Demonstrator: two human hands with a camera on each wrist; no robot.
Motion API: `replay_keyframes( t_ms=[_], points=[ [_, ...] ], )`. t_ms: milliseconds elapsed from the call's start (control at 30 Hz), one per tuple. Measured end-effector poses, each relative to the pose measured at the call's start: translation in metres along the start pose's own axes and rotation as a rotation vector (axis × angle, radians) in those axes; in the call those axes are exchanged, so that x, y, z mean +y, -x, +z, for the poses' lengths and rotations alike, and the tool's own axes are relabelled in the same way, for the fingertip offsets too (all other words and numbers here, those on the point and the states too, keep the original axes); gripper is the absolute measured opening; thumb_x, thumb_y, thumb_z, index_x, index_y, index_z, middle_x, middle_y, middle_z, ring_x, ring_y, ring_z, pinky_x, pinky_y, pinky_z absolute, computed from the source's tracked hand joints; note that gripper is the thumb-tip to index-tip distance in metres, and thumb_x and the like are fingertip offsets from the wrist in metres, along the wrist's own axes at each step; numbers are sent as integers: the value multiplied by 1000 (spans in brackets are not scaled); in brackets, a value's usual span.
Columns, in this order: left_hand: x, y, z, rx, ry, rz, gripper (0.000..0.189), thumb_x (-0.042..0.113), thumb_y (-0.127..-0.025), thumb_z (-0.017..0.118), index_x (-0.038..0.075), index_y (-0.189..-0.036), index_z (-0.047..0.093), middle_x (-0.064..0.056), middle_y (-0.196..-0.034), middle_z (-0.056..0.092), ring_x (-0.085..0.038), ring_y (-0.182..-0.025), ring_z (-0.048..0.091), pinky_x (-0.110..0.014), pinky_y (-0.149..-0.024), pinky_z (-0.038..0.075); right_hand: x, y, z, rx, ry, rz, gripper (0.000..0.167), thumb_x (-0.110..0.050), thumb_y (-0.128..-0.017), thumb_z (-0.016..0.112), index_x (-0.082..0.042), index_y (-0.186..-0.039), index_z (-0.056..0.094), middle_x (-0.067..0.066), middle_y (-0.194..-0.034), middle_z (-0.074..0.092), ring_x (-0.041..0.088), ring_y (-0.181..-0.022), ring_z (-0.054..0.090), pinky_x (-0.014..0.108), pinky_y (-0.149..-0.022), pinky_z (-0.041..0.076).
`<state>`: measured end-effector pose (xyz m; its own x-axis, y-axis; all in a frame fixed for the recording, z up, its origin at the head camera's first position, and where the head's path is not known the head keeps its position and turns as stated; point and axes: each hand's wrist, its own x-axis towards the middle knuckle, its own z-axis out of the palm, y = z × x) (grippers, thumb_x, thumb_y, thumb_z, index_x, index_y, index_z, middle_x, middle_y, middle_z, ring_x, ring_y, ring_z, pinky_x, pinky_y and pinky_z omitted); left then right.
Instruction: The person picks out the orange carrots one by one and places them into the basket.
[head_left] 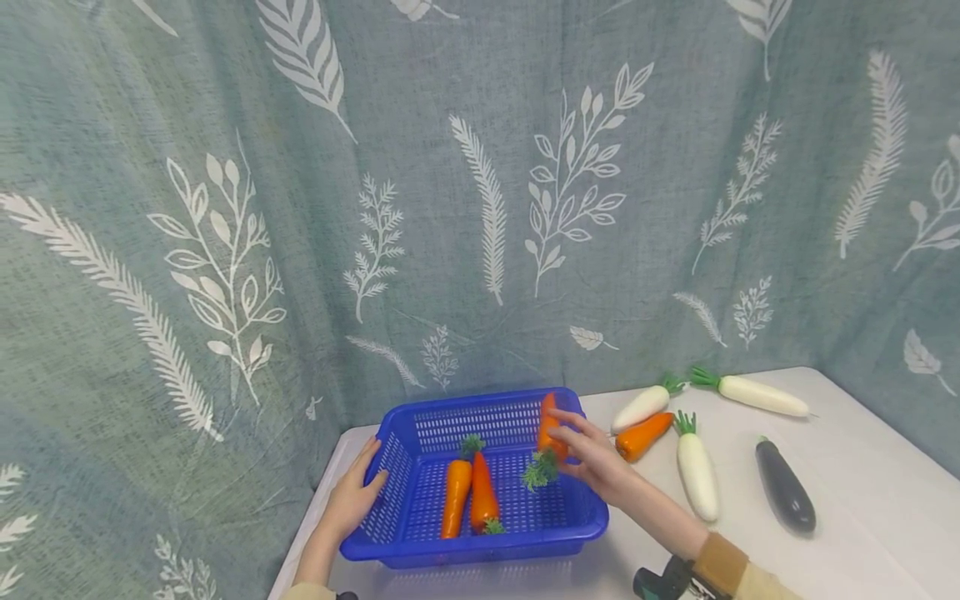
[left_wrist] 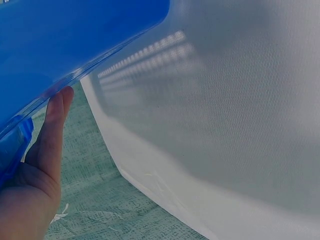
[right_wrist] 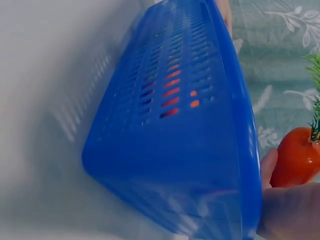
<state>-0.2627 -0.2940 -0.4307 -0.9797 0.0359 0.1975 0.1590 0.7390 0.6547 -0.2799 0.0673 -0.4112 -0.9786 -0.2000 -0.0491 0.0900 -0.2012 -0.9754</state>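
A blue plastic basket [head_left: 480, 547] with slotted sides sits on the table. My left hand [head_left: 351, 498] holds its left rim, the thumb over the inner side; in the left wrist view, the fingers [left_wrist: 50, 135] lie along the basket's outside. Over the basket's right part, my right hand [head_left: 596, 462] grips an orange carrot [head_left: 550, 432] with its leafy green top towards me. That carrot [right_wrist: 296, 162] shows beyond the rim in the right wrist view, partly cut off by the frame. Inside the basket lie two more carrots, one [head_left: 456, 500] beside the other [head_left: 483, 496].
Right of the basket, on the white table [head_left: 847, 475], lie another carrot [head_left: 645, 436], a white radish [head_left: 643, 407], a second radish [head_left: 697, 475], a third radish [head_left: 765, 395] and a dark eggplant [head_left: 785, 487]. A patterned green curtain [head_left: 480, 208] hangs behind the table.
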Motion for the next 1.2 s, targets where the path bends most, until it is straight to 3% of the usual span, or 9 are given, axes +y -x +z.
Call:
replay_keyframes(
  t_ms=[433,1200],
  points=[
    [1,-1,2,3,-1,8,54,8,-99,49,-9,-147,31,-27,-155,23,-48,-140,23,-63,-111,22,15,-6,22,-19,-55,16,46,-15,-97,56,0,-140,47,7,-104,59,17,-89,56,44,-90,52],
    [1,1,-1,0,0,0,54,8,-99,49,-9,-147,31,-27,-156,22,-48,-140,22,-63,-111,21,36,-16,57,-62,-47,4,46,-17,-97,58,3,-137,47,9,-110,58,22,-95,53,54,-94,49]
  ],
)
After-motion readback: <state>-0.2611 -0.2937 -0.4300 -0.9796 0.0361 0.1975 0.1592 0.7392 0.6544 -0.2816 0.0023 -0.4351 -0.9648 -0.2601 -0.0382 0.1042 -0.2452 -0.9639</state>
